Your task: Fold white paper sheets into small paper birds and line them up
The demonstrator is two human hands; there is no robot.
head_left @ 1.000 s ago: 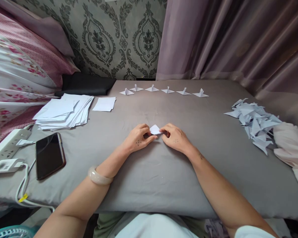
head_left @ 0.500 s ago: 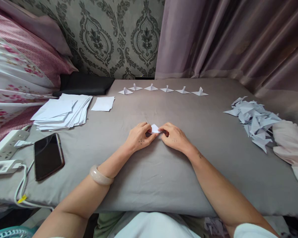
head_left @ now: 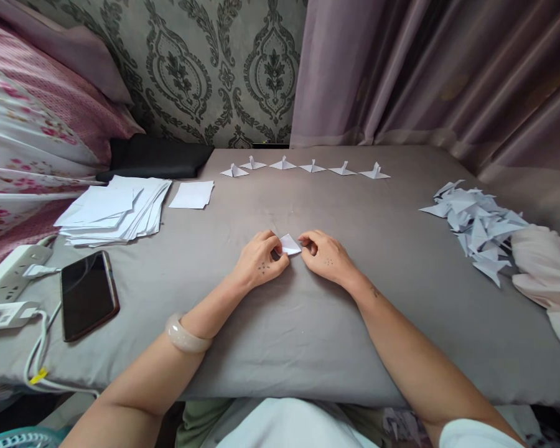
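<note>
A small folded piece of white paper (head_left: 290, 244) lies on the grey cloth between my hands, its upper corner pointing away from me. My left hand (head_left: 264, 258) pinches its left side between thumb and fingers. Just past the paper's right corner is my right hand (head_left: 325, 256), its thumb and fingertips curled together; whether they touch the paper or hold anything is hard to make out. Across the back of the table stands a row of several folded paper cranes (head_left: 283, 163).
A stack of white paper sheets (head_left: 116, 211) and a smaller pile of squares (head_left: 192, 195) lie left. Nearer me are a phone (head_left: 88, 295) and a power strip (head_left: 14, 274) with cables. Heaped paper cranes (head_left: 478, 221) sit at right beside a pale cloth (head_left: 544, 267).
My right fingertips have drawn slightly away from the paper's right corner, and my left thumb has moved back, so more of the paper shows. The row of cranes is unchanged.
</note>
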